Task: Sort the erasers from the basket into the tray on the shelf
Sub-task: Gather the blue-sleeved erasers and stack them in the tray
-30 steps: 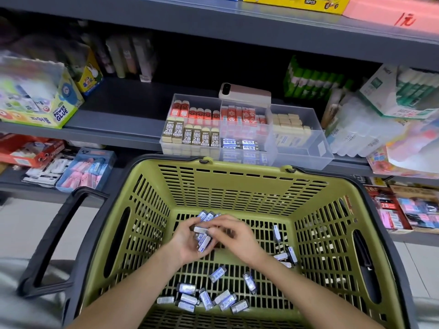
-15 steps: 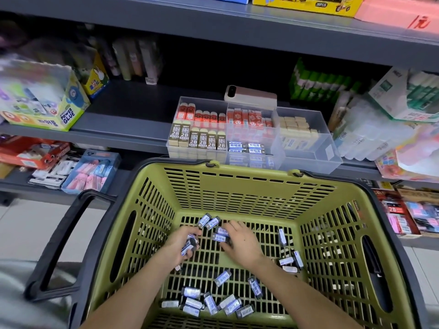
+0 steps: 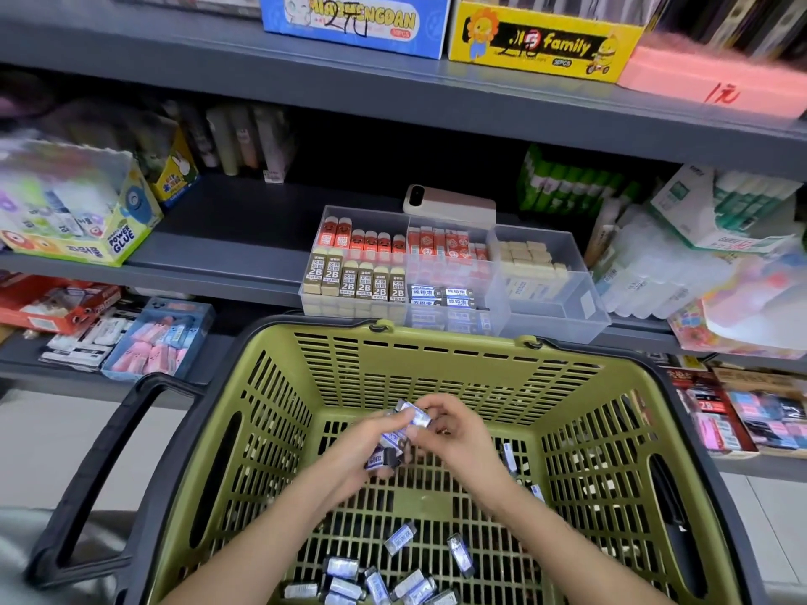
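Observation:
Both my hands are inside the olive-green basket (image 3: 279, 412). My left hand (image 3: 362, 443) grips a small stack of blue-and-white wrapped erasers (image 3: 391, 443). My right hand (image 3: 454, 434) pinches one more eraser (image 3: 417, 414) against the top of that stack. Several loose erasers (image 3: 375, 578) lie on the basket floor near me, a few more by the right wall (image 3: 508, 456). The clear compartment tray (image 3: 546, 325) stands on the grey shelf just beyond the basket, holding rows of red, 2B and blue erasers.
A phone (image 3: 450, 203) lies behind the tray. A Power Glue box (image 3: 74, 211) stands at the left of the shelf, glue sticks (image 3: 720, 207) and packets at the right. The basket's black handle (image 3: 87, 482) sticks out left. Boxed goods fill the lower shelves.
My hands have risen off the basket floor and come together. The right hand has picked up an eraser and brought it to the stack in the left. The camera tilted upward.

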`<move>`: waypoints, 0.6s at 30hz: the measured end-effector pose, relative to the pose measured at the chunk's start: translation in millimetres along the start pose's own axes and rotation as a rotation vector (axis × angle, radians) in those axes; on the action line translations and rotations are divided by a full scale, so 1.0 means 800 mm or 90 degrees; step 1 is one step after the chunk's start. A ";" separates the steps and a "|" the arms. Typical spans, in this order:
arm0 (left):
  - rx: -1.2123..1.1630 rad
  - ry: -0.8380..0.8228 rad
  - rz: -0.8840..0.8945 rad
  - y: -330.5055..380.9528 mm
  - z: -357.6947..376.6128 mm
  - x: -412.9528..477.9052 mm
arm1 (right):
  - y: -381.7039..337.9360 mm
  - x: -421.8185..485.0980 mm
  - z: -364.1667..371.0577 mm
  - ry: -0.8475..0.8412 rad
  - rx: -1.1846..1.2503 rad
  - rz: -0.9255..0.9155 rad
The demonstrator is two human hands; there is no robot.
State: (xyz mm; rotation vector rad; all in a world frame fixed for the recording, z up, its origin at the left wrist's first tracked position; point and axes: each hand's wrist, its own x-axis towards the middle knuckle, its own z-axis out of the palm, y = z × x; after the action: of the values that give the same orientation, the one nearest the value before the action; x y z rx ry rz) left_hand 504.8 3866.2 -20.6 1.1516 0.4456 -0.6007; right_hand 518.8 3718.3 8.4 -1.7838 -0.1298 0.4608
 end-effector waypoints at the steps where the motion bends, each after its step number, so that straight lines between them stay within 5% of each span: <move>1: -0.020 -0.016 0.016 0.008 0.005 -0.004 | -0.011 -0.004 -0.008 -0.005 0.048 -0.001; 7: 0.012 -0.088 0.116 0.061 0.029 -0.032 | -0.078 -0.014 -0.038 0.046 -0.032 -0.077; 11: 0.112 -0.076 0.198 0.098 0.019 -0.050 | -0.113 -0.005 -0.050 0.070 -0.042 -0.131; 14: 0.083 -0.071 0.251 0.124 0.002 -0.064 | -0.136 0.012 -0.065 0.143 0.034 -0.152; 18: 0.038 -0.001 0.364 0.150 -0.014 -0.080 | -0.155 0.055 -0.077 0.210 -0.053 -0.154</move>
State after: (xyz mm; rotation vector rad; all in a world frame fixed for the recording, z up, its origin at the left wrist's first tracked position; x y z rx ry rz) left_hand 533.5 3923.6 99.4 1.2645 0.0833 -0.1168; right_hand 601.5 3709.8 128.1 -1.8710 -0.1332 -0.0142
